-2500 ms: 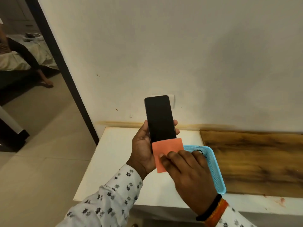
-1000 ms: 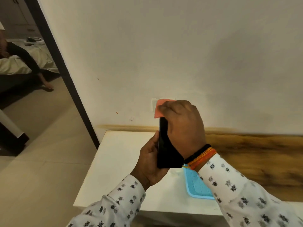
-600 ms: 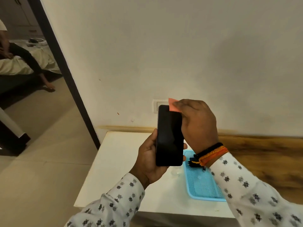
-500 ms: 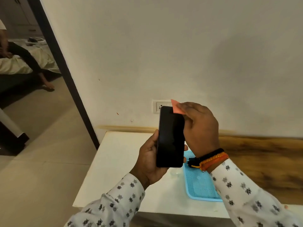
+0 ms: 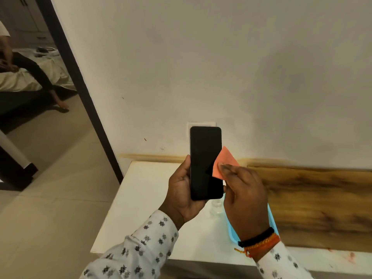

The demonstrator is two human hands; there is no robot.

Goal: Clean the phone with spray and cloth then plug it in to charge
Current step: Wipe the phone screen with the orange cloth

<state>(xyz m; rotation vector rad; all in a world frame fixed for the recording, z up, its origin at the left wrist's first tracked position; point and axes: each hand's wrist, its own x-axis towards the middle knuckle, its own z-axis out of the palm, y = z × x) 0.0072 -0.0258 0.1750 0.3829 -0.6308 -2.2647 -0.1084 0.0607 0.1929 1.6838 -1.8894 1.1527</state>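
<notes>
A home interior, plain painted wall (image 5: 241,67) with a socket plate (image 5: 201,124), white side table (image 5: 145,208) by a wooden panel (image 5: 314,198), tiled floor (image 5: 50,198), doorway (image 5: 66,63) onto a bed (image 5: 26,81) where someone sits

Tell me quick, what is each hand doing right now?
Left hand: closed around the phone, holding it upright, screen facing the camera.
Right hand: fingers pinching the orange cloth against the phone's right edge.
</notes>
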